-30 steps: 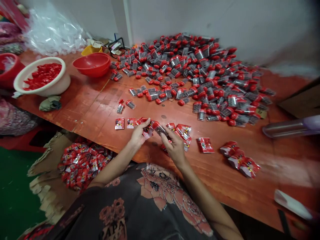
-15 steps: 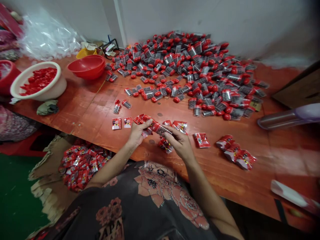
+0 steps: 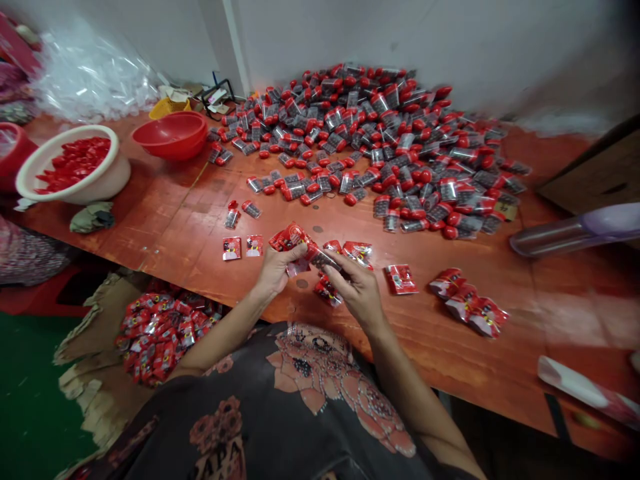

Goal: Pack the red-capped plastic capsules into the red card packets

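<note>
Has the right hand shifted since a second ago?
Yes: the right hand has moved slightly rightward, closer to the flat red packet beside it; the camera has shifted too.

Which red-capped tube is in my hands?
The tube in your right hand, red end toward your left hand; the other loose tubes lie on the table.

"What's at the back of the tabletop [image 3: 170, 217]?"
"A heap of capped containers [image 3: 360, 133]; left of it, a bowl [image 3: 170, 138], then a basin [image 3: 120, 165]."
"And right of the right hand [image 3: 357, 287]?"
"Packets [image 3: 401, 279]."
"Below?"
"More packets [image 3: 163, 333] in a cardboard box [image 3: 90, 323], left of the person [image 3: 310, 413]."
</note>
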{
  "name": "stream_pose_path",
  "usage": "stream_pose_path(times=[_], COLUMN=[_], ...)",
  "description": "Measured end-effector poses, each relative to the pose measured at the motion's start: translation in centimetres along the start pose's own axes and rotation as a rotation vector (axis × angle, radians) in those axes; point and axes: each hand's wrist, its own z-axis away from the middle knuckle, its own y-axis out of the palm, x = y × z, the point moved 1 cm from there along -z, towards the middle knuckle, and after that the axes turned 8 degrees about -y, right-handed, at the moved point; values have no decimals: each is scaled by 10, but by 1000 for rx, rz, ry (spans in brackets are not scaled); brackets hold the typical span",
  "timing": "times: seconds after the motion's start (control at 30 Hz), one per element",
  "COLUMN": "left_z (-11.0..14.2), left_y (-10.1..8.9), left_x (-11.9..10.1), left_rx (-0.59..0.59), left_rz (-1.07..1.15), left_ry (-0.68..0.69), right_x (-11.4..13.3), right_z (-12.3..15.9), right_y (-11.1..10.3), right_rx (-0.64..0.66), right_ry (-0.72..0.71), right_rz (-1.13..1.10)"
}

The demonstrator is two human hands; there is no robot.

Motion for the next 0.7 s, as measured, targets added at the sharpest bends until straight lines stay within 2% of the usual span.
stream_pose_path(times=[0.13,0.33,0.53,0.7], left_z=[3,8,12,11], left_y=[0,2,9,17], left_x=[2,2,6,19], left_rx=[47,130,106,101], left_rz=[-35,-144,-220,-202], left_ry=[-45,-81,-155,-87], right_x=[0,-5,-10,-13], right_z=[7,20,30,32], right_y=[10,22,21,28], right_rx=[-39,-145,-241,-293], right_ry=[33,251,27,237], right_rz=[-68,-301,-26,-339])
